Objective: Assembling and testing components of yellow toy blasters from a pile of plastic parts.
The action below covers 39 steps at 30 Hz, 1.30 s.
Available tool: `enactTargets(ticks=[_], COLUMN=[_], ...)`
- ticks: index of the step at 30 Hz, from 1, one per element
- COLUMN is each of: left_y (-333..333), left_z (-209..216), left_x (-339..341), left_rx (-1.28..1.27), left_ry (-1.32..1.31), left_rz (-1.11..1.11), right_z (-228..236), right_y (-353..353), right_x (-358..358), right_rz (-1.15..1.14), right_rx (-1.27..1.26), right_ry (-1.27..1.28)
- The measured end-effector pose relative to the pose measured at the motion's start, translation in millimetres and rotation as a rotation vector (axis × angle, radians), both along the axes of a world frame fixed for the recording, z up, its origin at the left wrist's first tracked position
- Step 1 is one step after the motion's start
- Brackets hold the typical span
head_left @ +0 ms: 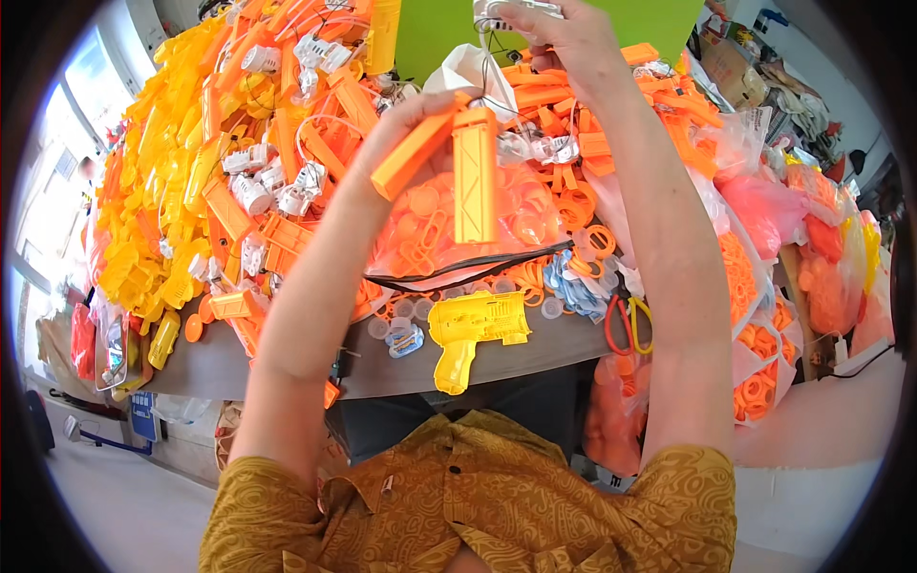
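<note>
My left hand (406, 119) is closed round a long orange plastic case (415, 155), held tilted above the heap. Beside it hangs a second orange rectangular case (475, 177) with a ribbed X-pattern face, its top close to my fingertips. A thin dark wire runs up from there to a white plastic part (516, 10) at the upper edge. The fingers of my right hand (568, 43) grip that part, which is partly cut off by the frame. Below both hands, a yellow toy gun shell half (468, 334) lies on the grey table (392, 368), open side up.
A tall heap of yellow gun shells (158, 210) rises at left, beside orange cases and white wired parts (250, 181). A clear bag of orange pieces (458, 215) sits in the middle. Red-and-yellow-handled scissors (628, 325) lie at the right table edge, near bags of orange rings (759, 368).
</note>
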State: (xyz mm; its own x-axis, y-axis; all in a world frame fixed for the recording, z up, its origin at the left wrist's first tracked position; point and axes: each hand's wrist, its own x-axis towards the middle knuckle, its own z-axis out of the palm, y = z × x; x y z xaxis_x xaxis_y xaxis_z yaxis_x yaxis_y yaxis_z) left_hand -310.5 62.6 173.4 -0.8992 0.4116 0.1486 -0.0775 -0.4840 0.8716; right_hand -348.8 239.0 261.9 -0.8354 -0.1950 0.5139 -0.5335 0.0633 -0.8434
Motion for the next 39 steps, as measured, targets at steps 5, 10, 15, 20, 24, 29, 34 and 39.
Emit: enactTargets(ticks=[5,10,15,20,24,29,34,39], left_y=[38.5,59.1,49.4,35.9,37.8,35.8,35.7,35.2], left_z=[-30.6,-34.3,-35.2,0.9,17.9,32.8,27.6,15.1], left_x=[10.0,24.8,12.3,27.7,48.5,64.1,69.4,63.6], left_rx=[0.517,0.572,0.51,0.04,-0.431,-0.54,-0.364,-0.243], left_ry=[-0.069,-0.046,0.171,0.479,0.777,0.838,0.78,0.69], left_rz=[-0.288,-0.133,0.142,0.27,0.519,0.494,0.302,0.304], right_z=[4.0,14.4,-2.8,-12.9,-17.4,-17.7,-25.4,-22.2], right_y=[2.0,10.6,41.0,61.6,65.1,58.2,43.6,43.9], right_x=[21.5,65.8,85.4,76.4,61.2,50.0,47.1,64.5], right_rz=[0.088,0.158,0.139,-0.047,-0.097,-0.131,-0.04,-0.061], right_rx=[0.041,0.156,0.217,0.272,0.226,0.118,0.159,0.108], right_ry=[0.026,-0.051,0.217,0.186,0.178,0.054,0.073,0.094])
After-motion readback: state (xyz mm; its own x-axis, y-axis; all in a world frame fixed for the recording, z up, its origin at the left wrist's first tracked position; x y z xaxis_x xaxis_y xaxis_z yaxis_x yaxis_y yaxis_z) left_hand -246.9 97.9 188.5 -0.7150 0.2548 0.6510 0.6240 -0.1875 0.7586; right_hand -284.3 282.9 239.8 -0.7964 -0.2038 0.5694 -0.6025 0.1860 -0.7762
